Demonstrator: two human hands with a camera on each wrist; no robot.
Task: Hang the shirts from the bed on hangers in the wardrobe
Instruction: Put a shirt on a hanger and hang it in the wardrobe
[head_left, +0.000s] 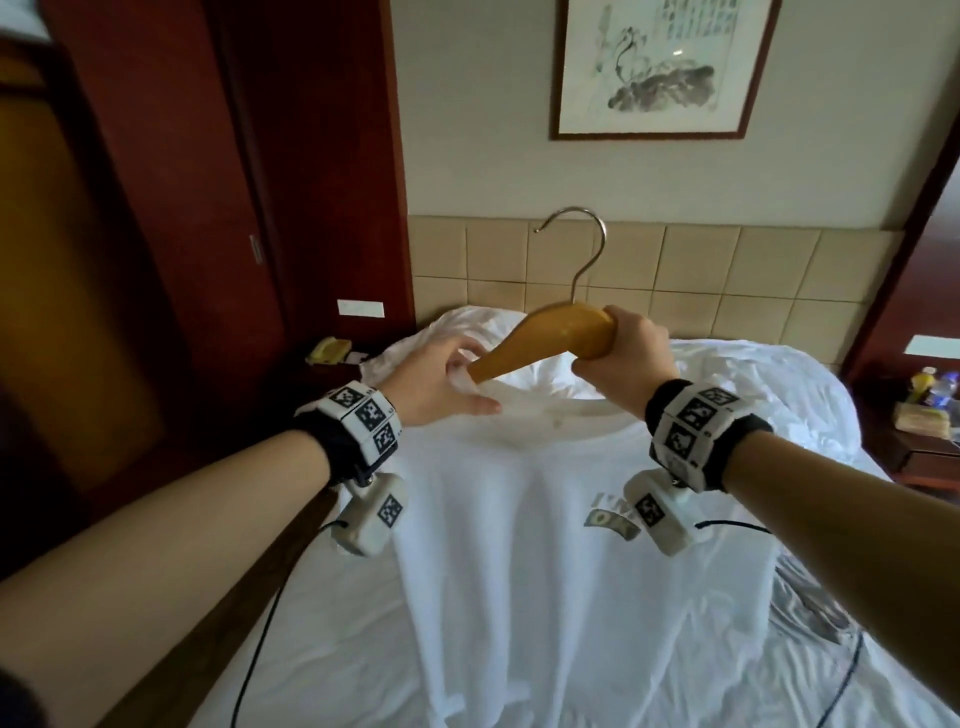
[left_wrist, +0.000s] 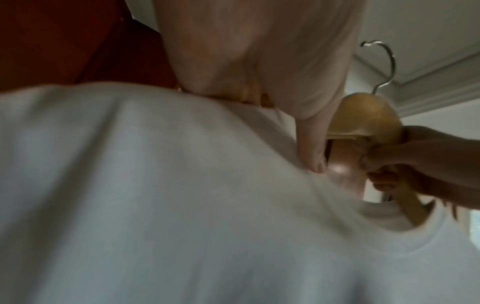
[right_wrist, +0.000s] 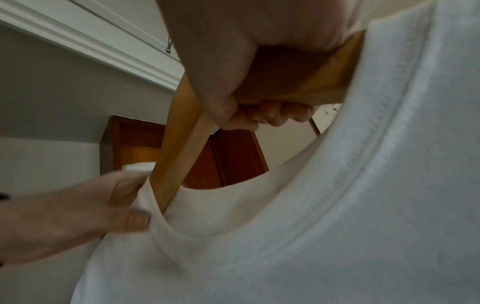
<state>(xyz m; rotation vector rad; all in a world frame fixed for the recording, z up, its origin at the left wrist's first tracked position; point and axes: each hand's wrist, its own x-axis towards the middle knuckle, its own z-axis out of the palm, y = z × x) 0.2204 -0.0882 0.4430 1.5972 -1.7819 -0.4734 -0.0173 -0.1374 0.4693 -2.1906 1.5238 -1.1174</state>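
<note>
The right hand (head_left: 626, 358) is wrapping its fingers fully around the middle of a wooden hanger (head_left: 550, 340), its grip closed tight on the wood just below the metal hook (head_left: 582, 249). The hanger is being held in the air above the bed (head_left: 727, 374), its long axis running across the view and tilting down toward the left; the hook is rising from the raised centre and curling over to the left. The hanger's lower left end is entering the neck opening of a white shirt (head_left: 545, 545), which is hanging from the hands with its printed front facing the person and its hem trailing toward the near edge of the bed.

The left hand (head_left: 441, 384) is pinching the shirt's collar beside that lower end, thumb underneath and fingers partly spread.

The right wrist view is showing what the head view is hiding: the hanger arm (right_wrist: 176, 160) sliding down inside the ribbed collar (right_wrist: 363, 164), with the left thumb (right_wrist: 135, 218) pressing cloth against it. The left wrist view is showing the hanger's underside (left_wrist: 363, 121) and the right hand's curled fingertips (left_wrist: 384, 183) beneath the wood.
</note>
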